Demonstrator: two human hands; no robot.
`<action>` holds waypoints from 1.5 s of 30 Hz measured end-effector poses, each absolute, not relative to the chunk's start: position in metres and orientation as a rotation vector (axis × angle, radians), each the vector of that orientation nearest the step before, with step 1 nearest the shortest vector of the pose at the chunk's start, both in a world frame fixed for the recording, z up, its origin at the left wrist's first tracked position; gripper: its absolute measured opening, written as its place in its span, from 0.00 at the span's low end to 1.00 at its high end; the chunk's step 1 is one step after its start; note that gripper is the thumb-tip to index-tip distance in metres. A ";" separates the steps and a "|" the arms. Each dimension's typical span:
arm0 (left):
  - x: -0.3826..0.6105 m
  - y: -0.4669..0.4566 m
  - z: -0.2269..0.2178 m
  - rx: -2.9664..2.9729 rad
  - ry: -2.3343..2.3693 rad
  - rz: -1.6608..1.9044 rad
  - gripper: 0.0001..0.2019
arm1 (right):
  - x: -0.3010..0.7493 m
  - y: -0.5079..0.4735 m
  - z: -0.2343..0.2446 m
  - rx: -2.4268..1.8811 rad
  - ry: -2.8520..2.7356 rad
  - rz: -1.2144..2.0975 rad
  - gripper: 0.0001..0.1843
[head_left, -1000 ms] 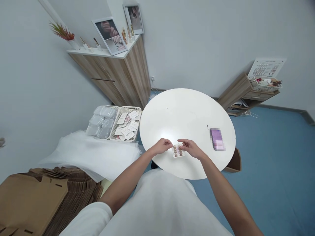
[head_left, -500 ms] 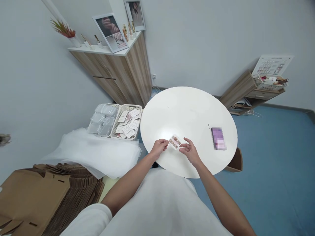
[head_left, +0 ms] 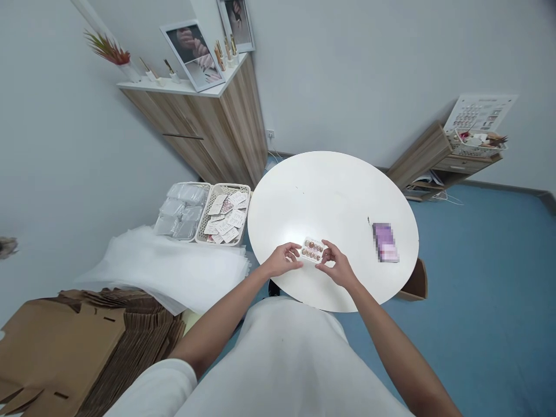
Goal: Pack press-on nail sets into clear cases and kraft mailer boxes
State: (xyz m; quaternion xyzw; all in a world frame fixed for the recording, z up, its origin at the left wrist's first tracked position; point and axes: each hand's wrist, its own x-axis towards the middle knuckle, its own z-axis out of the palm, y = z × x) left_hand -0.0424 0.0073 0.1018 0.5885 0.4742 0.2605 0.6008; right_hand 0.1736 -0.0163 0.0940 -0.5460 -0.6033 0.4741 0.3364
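Note:
A small white card of brown and pink press-on nails point(head_left: 313, 249) is held just above the near edge of the round white table point(head_left: 330, 197). My left hand point(head_left: 283, 259) pinches its left end, fingers closed on it. My right hand point(head_left: 336, 264) grips its right end between thumb and fingers. Both forearms reach in from the bottom of the view.
A purple blurred object point(head_left: 384, 243) lies on the table's right side. Left of the table stand a basket of nail cards point(head_left: 225, 215) and a basket of clear bags point(head_left: 181, 211). White foam sheets point(head_left: 165, 269) and flat cardboard boxes point(head_left: 87, 347) lie nearer. A wooden cabinet point(head_left: 212, 121) stands behind.
The card was turned from tilted in my left hand alone to level, and my right hand has closed on its right end again.

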 end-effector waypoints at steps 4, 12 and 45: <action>-0.051 0.016 0.113 1.838 1.117 0.569 0.45 | 0.184 -0.010 0.100 -1.377 -1.654 1.275 0.38; -0.047 0.017 0.110 1.984 1.154 0.487 0.36 | 0.183 -0.009 0.096 -1.371 -1.719 1.324 0.38; -0.132 0.078 0.022 2.075 1.779 0.052 0.29 | 0.046 0.086 0.000 -1.707 -2.459 0.709 0.34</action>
